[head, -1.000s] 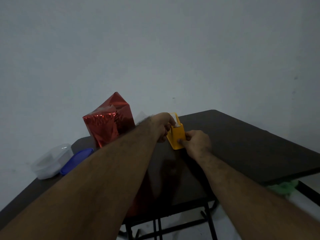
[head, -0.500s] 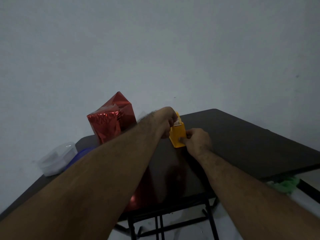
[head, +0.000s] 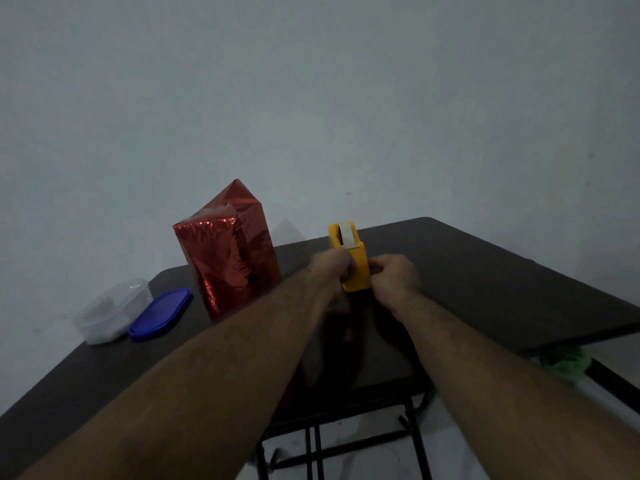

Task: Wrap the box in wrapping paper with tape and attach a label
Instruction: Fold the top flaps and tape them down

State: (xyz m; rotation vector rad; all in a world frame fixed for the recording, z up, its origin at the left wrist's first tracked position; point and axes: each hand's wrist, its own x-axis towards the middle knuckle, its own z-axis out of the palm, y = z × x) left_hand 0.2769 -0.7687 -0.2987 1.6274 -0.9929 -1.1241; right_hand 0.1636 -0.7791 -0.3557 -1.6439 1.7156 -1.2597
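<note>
While the box stands upright in its red foil paper on the dark surface, just left of the hands, the taping step appears to be in hand. In the head view, a yellow tape dispenser is held between both hands. It is gripped at its right side by the right hand, fingers curled round it. The left hand is blurred against its left face; something seems pinched there, though what exactly cannot be told. A strip must next be drawn and torn off, it is judged, then carried to the loose fold on the box top. Both forearms are stretched forward, wrists close together.
</note>
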